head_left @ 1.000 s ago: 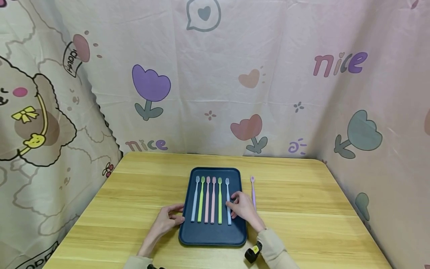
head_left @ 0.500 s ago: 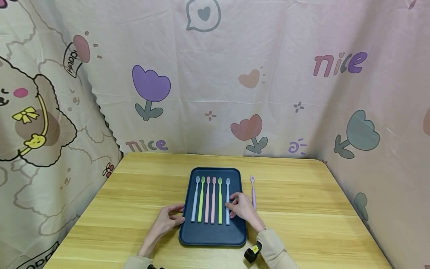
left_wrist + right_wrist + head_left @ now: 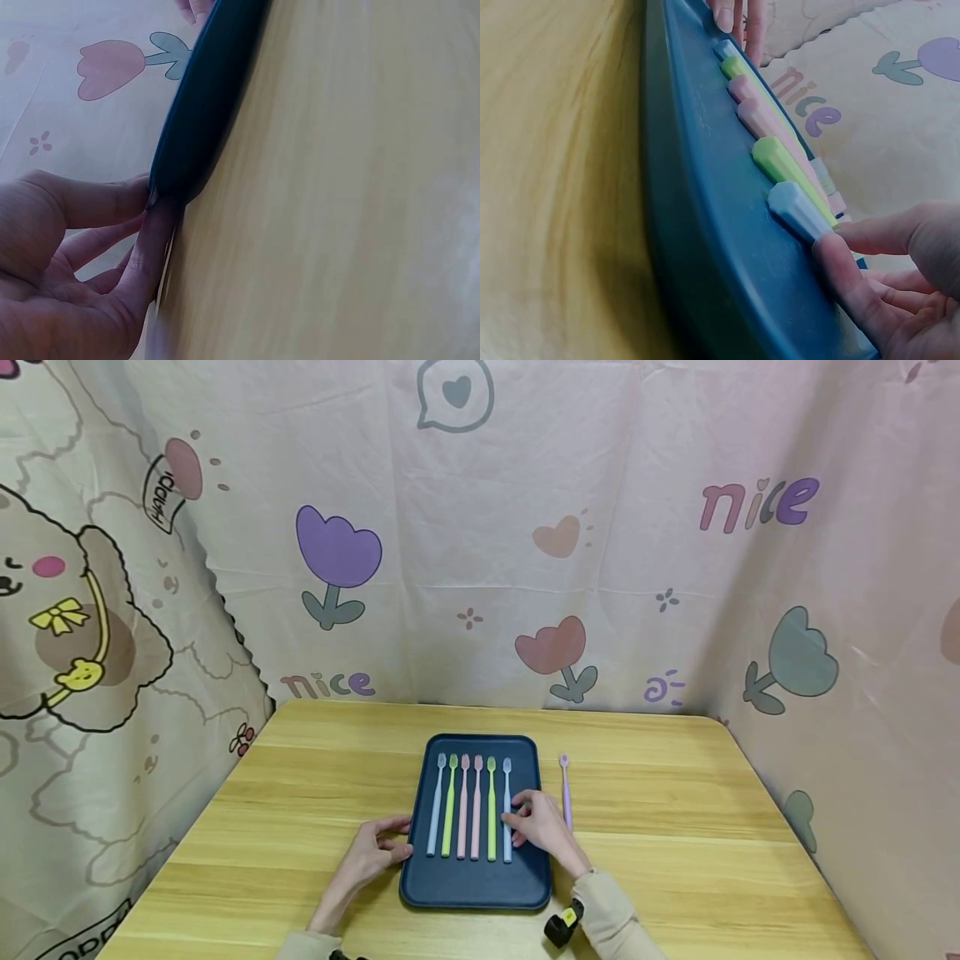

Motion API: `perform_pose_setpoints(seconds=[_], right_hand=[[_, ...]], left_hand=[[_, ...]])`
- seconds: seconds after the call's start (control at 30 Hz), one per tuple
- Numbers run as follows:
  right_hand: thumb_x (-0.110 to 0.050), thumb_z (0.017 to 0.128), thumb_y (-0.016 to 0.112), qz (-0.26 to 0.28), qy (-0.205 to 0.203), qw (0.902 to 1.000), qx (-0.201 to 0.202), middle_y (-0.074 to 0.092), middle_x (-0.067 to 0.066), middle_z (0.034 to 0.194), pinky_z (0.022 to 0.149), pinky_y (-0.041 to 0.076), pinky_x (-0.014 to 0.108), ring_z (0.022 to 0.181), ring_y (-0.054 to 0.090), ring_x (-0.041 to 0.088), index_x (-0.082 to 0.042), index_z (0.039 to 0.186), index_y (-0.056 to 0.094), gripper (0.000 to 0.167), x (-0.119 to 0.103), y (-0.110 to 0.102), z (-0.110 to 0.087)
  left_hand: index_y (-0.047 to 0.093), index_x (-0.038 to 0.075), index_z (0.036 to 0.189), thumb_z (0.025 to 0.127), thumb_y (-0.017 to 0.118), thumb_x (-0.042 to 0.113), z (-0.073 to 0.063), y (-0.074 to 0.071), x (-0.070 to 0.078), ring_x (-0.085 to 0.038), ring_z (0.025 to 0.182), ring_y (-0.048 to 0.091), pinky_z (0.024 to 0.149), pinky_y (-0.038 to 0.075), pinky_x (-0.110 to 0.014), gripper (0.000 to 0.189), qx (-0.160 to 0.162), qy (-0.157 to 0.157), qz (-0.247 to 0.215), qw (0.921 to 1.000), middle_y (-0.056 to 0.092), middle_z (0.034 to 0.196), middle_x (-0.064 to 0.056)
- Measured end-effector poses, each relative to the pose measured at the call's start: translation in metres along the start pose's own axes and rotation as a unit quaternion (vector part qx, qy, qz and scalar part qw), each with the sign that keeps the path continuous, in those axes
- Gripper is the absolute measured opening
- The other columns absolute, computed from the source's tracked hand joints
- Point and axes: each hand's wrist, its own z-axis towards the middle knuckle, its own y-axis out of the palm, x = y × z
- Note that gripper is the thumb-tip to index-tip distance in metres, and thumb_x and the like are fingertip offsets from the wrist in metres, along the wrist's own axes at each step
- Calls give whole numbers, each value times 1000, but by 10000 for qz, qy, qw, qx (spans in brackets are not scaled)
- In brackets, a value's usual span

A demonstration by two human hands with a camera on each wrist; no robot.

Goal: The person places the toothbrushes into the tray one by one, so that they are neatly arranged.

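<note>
A dark blue tray (image 3: 474,885) lies on the table and carries a row of toothbrushes, heads away from me. My left hand (image 3: 371,852) holds the tray's left rim; in the left wrist view, its thumb and a finger (image 3: 105,201) meet at the edge. My right hand (image 3: 546,825) pinches the handle of the rightmost light blue toothbrush (image 3: 507,789) between thumb and finger, low over the tray. A light green toothbrush (image 3: 491,802) lies just left of it. In the right wrist view, the light blue handle's end (image 3: 795,206) sticks out past my fingertips.
A purple toothbrush (image 3: 566,789) lies on the wooden table (image 3: 675,827) beyond the tray's right side, partly behind my right hand. Two pink toothbrushes (image 3: 463,810), another green one (image 3: 449,810) and another light blue one (image 3: 435,810) fill the tray's left. Patterned cloth (image 3: 480,568) hangs behind.
The rightmost light blue toothbrush has turned slightly, its handle end shifting a little left, so it now lies straighter beside the green one. My left hand and the tray stay put.
</note>
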Motion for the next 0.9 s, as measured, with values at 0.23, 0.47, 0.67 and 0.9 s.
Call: perform_pose_setpoints(seconds=[0.23,0.47,0.67,0.9], right_hand=[[-11,91,72,-31,13,10000,6,66,8,74,49,57,30,51,67,13,10,115,62,34,0,0,0],[-11,91,72,-60,16,10000,1,66,8,74,49,57,29,51,67,13,10,116,62,34,-1,1,0],[-11,91,72,-59,33,10000,6,66,8,73,49,57,30,50,67,13,10,116,62,34,0,1,1],[-11,91,72,-65,69,10000,-5,67,8,74,49,57,29,50,67,12,10,116,62,35,0,2,1]], left_hand=[[49,-18,136,84,69,-7,0,0,0,-28,92,73,73,58,-20,56,-36,23,46,10000,60,127,-36],[50,-17,136,84,69,-8,-1,-1,1,-27,91,72,73,57,-20,56,-34,9,-11,10000,60,127,-36],[50,-17,136,84,69,-8,0,-1,1,-28,92,72,73,57,-20,56,-25,7,-12,10000,60,127,-36],[49,-18,136,85,69,-7,-1,0,2,-24,90,73,73,57,-20,56,-55,46,-17,10000,60,126,-36]])
